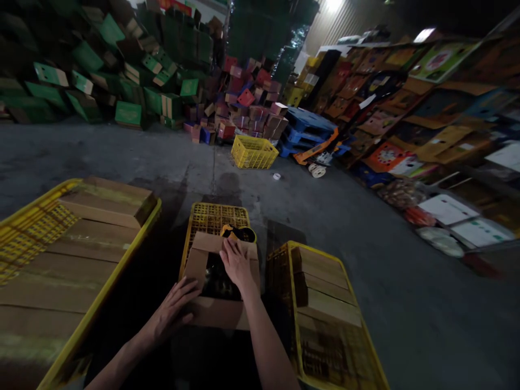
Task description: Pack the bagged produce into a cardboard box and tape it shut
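Observation:
A brown cardboard box (203,254) sits in front of me on an upturned yellow crate (215,215), its flaps partly open over dark contents. My left hand (174,311) lies flat, fingers spread, on the box's near left flap. My right hand (235,262) rests with fingers stretched out on the far flap, above the opening. A yellow-and-black tape dispenser (239,233) lies just beyond my right fingertips on the crate.
Yellow crates with flattened cardboard stand at the left (77,254) and right (325,303). Another yellow crate (254,151) sits further out on the concrete floor beside blue pallets (309,124). Piles of green boxes (122,70) and shelves of cartons (426,108) line the walls.

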### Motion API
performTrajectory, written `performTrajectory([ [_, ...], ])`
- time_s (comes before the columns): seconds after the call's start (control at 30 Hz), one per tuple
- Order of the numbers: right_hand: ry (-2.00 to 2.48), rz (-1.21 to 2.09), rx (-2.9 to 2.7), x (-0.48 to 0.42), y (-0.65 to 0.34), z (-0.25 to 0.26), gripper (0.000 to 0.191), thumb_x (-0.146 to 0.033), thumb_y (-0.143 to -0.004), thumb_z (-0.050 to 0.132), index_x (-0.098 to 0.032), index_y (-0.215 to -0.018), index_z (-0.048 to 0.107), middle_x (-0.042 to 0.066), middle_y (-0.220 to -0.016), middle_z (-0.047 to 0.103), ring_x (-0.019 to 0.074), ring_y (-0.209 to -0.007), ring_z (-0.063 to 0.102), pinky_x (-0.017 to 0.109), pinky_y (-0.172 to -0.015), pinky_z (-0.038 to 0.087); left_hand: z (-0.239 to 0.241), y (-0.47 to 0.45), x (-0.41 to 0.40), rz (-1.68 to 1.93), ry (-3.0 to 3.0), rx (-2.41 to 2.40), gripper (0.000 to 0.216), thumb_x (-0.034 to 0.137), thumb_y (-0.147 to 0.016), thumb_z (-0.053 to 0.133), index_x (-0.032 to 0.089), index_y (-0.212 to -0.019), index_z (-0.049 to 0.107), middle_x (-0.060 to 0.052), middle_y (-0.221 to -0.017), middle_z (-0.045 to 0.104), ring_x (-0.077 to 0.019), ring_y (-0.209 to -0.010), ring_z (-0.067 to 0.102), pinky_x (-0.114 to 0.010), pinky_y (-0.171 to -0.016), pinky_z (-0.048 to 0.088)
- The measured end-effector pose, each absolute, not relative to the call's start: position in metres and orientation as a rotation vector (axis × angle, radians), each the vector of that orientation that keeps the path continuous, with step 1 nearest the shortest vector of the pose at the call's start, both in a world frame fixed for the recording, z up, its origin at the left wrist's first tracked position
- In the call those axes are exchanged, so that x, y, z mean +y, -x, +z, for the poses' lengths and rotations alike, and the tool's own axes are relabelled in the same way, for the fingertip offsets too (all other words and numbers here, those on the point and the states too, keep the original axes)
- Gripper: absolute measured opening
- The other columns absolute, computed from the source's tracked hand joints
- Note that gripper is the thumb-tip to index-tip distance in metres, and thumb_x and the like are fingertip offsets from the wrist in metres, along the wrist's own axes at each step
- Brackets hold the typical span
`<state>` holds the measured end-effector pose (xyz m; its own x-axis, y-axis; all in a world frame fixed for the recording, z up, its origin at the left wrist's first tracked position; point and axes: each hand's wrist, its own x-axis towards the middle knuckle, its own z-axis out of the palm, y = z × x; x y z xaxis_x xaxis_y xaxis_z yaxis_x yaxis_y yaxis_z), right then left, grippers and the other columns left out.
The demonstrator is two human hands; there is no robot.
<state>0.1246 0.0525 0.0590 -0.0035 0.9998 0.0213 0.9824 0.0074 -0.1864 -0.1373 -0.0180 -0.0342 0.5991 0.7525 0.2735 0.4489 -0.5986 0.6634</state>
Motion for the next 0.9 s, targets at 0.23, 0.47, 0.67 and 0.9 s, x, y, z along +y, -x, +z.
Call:
performTrajectory([
  [0.23,2.173,0.210,-2.149,0.065,-0.124,0.054,0.044,-0.034,-0.109,0.029,-0.030,-0.114,0.072,0.005,-0.113,0.077,0.0240,-0.115,0.064,0.045,-0.110,0.034,-0.009,0.143,-0.012,0.630,-2.384,0.945,0.054,0.040,-0.102,0.050,0.033,-0.155,0.040,-0.008,-0.159,0.045,-0.0334,-0.152,0.030,-0.065,-0.119,0.029],
  [0.47,2.179,0.171,-2.148,0.063,-0.122,0.054,0.041,-0.035,-0.108,0.032,-0.029,-0.112,0.072,0.006,-0.115,0.076,0.0264,-0.115,0.063,0.046,-0.108,0.034,0.047,0.107,0.031,0.475,-2.592,0.618,0.046,0.034,-0.096,0.060,0.032,-0.142,0.058,-0.005,-0.146,0.061,-0.0270,-0.145,0.045,-0.056,-0.125,0.022],
  [0.67,2.181,0.152,-2.116,0.062,-0.123,0.052,0.041,-0.040,-0.109,0.031,-0.031,-0.114,0.071,0.003,-0.117,0.076,0.0240,-0.117,0.062,0.044,-0.108,0.034,0.074,0.086,0.062,0.345,-2.737,0.516,0.018,0.031,-0.095,0.062,0.027,-0.108,0.073,-0.006,-0.104,0.075,-0.0257,-0.115,0.067,-0.052,-0.124,0.025],
  [0.9,2.141,0.180,-2.089,0.061,-0.126,0.048,0.039,-0.041,-0.109,0.033,-0.032,-0.124,0.068,0.002,-0.121,0.074,0.0221,-0.121,0.060,0.043,-0.111,0.031,0.101,0.148,0.088,0.510,-2.690,0.612,0.031,0.047,-0.103,0.048,0.027,-0.103,0.072,-0.002,-0.089,0.071,-0.0203,-0.100,0.069,-0.046,-0.123,0.031],
])
